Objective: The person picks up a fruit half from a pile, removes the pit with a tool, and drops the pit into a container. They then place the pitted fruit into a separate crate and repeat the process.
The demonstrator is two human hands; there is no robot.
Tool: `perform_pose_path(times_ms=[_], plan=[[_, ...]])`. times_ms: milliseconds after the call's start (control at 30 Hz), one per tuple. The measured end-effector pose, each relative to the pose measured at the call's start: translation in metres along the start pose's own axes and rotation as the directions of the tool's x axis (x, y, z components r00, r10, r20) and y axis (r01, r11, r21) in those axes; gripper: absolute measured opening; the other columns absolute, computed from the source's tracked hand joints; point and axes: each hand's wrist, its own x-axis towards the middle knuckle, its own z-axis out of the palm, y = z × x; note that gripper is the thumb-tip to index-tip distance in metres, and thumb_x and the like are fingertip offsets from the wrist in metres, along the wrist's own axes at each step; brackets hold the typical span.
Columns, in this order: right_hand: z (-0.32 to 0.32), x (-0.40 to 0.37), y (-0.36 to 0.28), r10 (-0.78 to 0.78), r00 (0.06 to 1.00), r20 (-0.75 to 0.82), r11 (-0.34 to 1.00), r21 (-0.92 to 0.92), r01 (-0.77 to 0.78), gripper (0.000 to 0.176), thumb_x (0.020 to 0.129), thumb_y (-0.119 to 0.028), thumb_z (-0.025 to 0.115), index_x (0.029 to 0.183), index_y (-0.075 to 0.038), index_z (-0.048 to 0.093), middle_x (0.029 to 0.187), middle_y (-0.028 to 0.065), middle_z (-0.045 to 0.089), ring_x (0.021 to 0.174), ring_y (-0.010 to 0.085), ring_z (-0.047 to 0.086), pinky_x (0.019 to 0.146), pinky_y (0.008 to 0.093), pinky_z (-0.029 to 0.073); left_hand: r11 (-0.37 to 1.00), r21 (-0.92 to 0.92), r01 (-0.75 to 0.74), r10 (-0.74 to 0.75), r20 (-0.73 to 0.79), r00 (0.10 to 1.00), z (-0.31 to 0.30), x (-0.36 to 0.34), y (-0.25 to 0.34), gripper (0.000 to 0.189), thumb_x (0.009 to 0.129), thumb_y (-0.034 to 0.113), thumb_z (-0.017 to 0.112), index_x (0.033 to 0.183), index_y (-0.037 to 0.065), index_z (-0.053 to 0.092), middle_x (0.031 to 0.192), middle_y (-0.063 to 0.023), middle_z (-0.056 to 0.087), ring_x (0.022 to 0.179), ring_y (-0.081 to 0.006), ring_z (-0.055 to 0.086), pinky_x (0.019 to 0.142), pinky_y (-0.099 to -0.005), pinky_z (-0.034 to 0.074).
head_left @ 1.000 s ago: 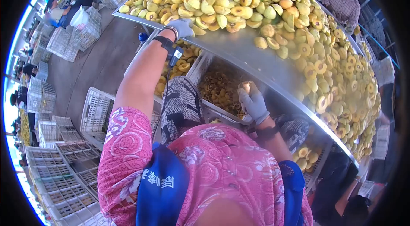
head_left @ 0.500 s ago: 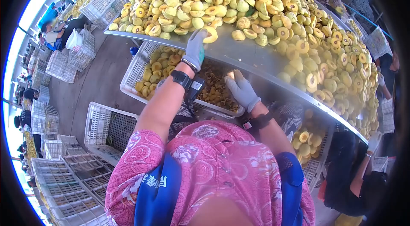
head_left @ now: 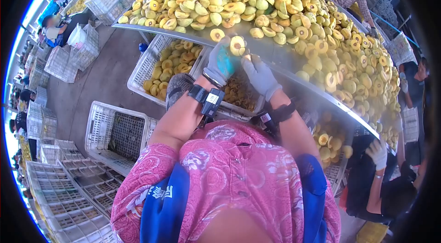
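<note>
My gloved left hand is closed on a halved yellow stone fruit, its cut face and brown centre turned up. Close beside it, my gloved right hand has its fingers pinched near the fruit; a small pale thing shows at the fingertips, too small to name. Both hands are just off the metal table's edge. Below them stands a crate holding brown scraps, partly hidden by my hands. Another single fruit half lies at the table edge above my left hand.
A large heap of fruit halves covers much of the table. White crates of fruit stand under it at left and right. An open crate sits on the floor at left. Co-workers are at far right, including a gloved hand.
My left hand has drawn back from the table edge with a fruit half and turned it up. My right hand has risen from above the scraps to meet it.
</note>
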Motion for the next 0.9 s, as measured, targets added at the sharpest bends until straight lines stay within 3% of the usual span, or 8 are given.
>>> perform_pose_path(times_ms=[200,300,400,500,600,700,800,900], plan=[[0.001,0.002,-0.014,0.020,0.999,0.039,0.999,-0.034,-0.019,0.042,0.100,-0.039,0.046,0.115,-0.001,0.053,0.097,0.0171,0.062,0.085,0.0271,0.061,0.074,0.0348,0.048,0.998,0.049,-0.050,0.050,0.004,0.999,0.004,-0.013,-0.009,0.034,0.094,0.030,0.058,0.118,0.006,0.052,0.108,-0.0145,0.061,0.097,-0.0307,0.061,0.087,-0.0418,0.052],[-0.003,-0.009,-0.036,0.218,0.966,0.137,0.945,0.219,-0.244,0.044,0.100,-0.041,0.044,0.117,-0.001,0.054,0.096,0.0129,0.063,0.078,0.0200,0.060,0.064,0.0283,0.047,1.000,-0.010,-0.001,0.001,-0.031,1.000,0.007,-0.019,-0.006,0.033,0.093,0.027,0.057,0.117,0.006,0.052,0.107,-0.0158,0.061,0.096,-0.0309,0.061,0.087,-0.0422,0.052],[0.007,-0.012,-0.028,0.292,0.929,0.230,0.835,0.412,-0.364,0.043,0.100,-0.042,0.046,0.119,-0.004,0.053,0.070,0.0015,0.053,0.048,0.0091,0.052,0.040,0.0248,0.040,1.000,0.025,0.001,-0.001,0.004,1.000,0.015,-0.029,0.002,0.033,0.091,0.023,0.057,0.118,0.005,0.052,0.110,-0.0177,0.061,0.099,-0.0315,0.061,0.089,-0.0425,0.051],[0.006,-0.013,-0.033,0.318,0.923,0.219,0.865,0.332,-0.377,0.044,0.100,-0.041,0.046,0.119,-0.002,0.052,0.079,0.0114,0.062,0.061,0.0233,0.063,0.053,0.0343,0.048,0.998,0.052,-0.028,0.030,-0.042,0.999,0.011,-0.028,0.003,0.035,0.089,0.019,0.056,0.121,0.003,0.052,0.113,-0.0188,0.061,0.102,-0.0319,0.060,0.091,-0.0431,0.051],[0.022,-0.002,0.007,-0.045,0.995,-0.086,0.997,0.059,0.050,0.045,0.100,-0.040,0.046,0.118,0.001,0.050,0.092,0.0239,0.065,0.084,0.0395,0.065,0.072,0.0442,0.050,0.987,0.156,0.022,-0.038,0.105,0.994,-0.006,-0.021,0.013,0.032,0.095,0.019,0.054,0.121,0.001,0.051,0.124,-0.0194,0.056,0.112,-0.0329,0.057,0.097,-0.0442,0.048],[0.017,-0.009,-0.009,0.086,0.996,0.007,0.996,0.037,-0.086,0.047,0.099,-0.039,0.045,0.119,0.003,0.049,0.105,0.0336,0.061,0.105,0.0499,0.055,0.088,0.0495,0.042,0.990,0.125,0.060,-0.077,0.139,0.987,-0.007,-0.022,0.019,0.033,0.094,0.019,0.057,0.121,-0.001,0.052,0.120,-0.0188,0.058,0.109,-0.0325,0.058,0.097,-0.0440,0.049],[0.031,-0.003,0.004,-0.079,0.996,-0.035,0.996,0.034,0.080,0.049,0.100,-0.040,0.045,0.123,0.002,0.048,0.091,0.0242,0.065,0.082,0.0396,0.065,0.070,0.0439,0.050,0.996,0.053,0.070,-0.067,-0.060,0.996,-0.001,-0.023,0.016,0.031,0.092,0.019,0.056,0.117,0.001,0.054,0.109,-0.0167,0.062,0.098,-0.0307,0.062,0.087,-0.0415,0.053],[0.032,-0.008,-0.003,0.144,0.986,0.081,0.951,0.265,-0.161,0.050,0.100,-0.042,0.044,0.126,0.000,0.047,0.076,0.0121,0.060,0.057,0.0235,0.059,0.050,0.0349,0.044,0.998,0.063,-0.008,0.015,-0.115,0.993,0.000,-0.021,0.009,0.029,0.094,0.024,0.054,0.113,0.001,0.053,0.100,-0.0152,0.062,0.090,-0.0299,0.062,0.082,-0.0418,0.054]])
